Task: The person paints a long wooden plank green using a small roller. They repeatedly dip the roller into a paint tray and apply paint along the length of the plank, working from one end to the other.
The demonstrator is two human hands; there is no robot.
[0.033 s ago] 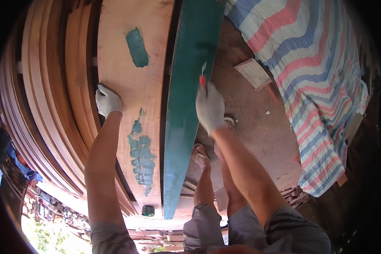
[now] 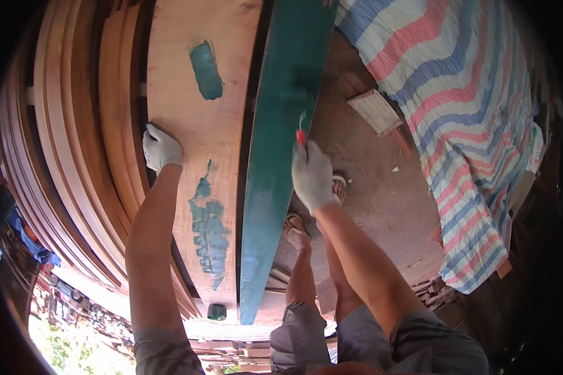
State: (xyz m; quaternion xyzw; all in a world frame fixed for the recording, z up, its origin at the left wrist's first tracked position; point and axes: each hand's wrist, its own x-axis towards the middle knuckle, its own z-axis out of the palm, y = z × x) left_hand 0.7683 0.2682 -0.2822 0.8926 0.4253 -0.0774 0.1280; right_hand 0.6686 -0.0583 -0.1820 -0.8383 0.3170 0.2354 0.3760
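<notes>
My left hand, in a pale glove, is closed at the left edge of a wide bare wooden board, its fingers curled over that edge. The board bears two green paint patches. Right of it lies a long board coated in dark green paint. Over this green board my right hand, also gloved, grips the red handle of a small paint roller. A thin metal rod rises from the handle; the roller's head blends into the dark green surface and is hard to make out.
Several curved-looking brown planks stand side by side at the left. A striped tarp drapes over the right side. A flat wooden piece lies on the brown floor. My sandalled feet are below the right hand.
My right hand and the paint roller have shifted slightly toward me along the green board. The left hand has stayed at the board's edge.
</notes>
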